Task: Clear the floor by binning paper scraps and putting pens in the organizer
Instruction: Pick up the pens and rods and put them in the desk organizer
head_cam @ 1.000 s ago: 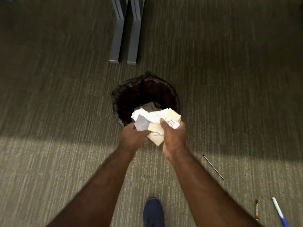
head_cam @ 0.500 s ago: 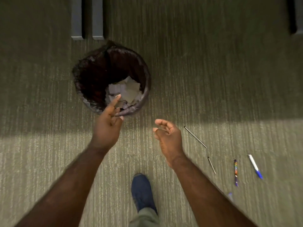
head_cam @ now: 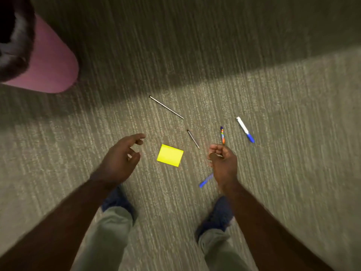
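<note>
Several pens lie on the carpet ahead of me: a long thin silver pen (head_cam: 166, 107), a shorter dark pen (head_cam: 193, 139), a multicoloured pen (head_cam: 222, 134), a white pen with a blue cap (head_cam: 245, 129) and a blue pen (head_cam: 205, 180) partly hidden behind my right wrist. A yellow sticky-note pad (head_cam: 170, 158) lies between my hands. My left hand (head_cam: 121, 157) hovers left of the pad, fingers spread and empty. My right hand (head_cam: 222, 161) hovers right of it with fingers loosely curled, holding nothing. The pink bin (head_cam: 50, 63) with its black liner stands at the upper left.
My two blue shoes (head_cam: 117, 200) and grey trouser legs stand on the carpet just behind the pens. A band of shadow crosses the carpet above the silver pen.
Both hands let the paper scraps fall into the bin and are now empty. My view has swung right, so the bin moved to the upper left and the pens and yellow pad came to the centre.
</note>
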